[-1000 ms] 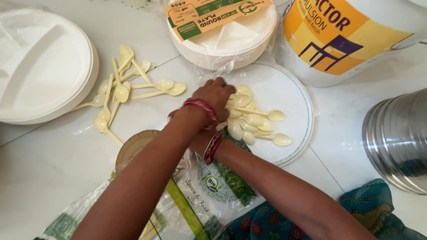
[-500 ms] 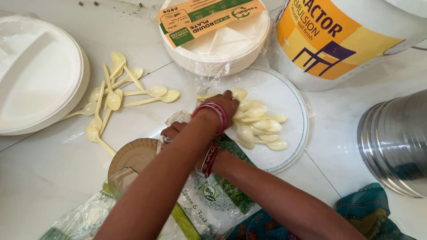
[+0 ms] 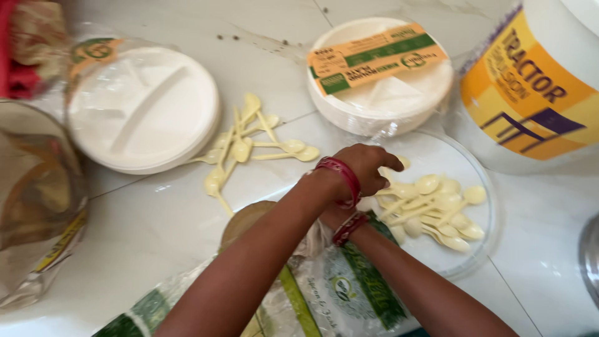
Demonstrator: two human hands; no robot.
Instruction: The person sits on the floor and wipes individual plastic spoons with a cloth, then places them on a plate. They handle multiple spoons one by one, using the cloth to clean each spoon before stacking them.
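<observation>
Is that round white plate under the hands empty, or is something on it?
Not empty: the round plate holds a loose heap of pale spoons beside the left hand.

Pale cream spoons lie on a clear plate, white plates on the veined white floor, beside a yellow-and-white bucket.

I see bright, even daylight with soft shadows; glare sits on the white floor, and motion blur smears the left edge and my arms.
</observation>
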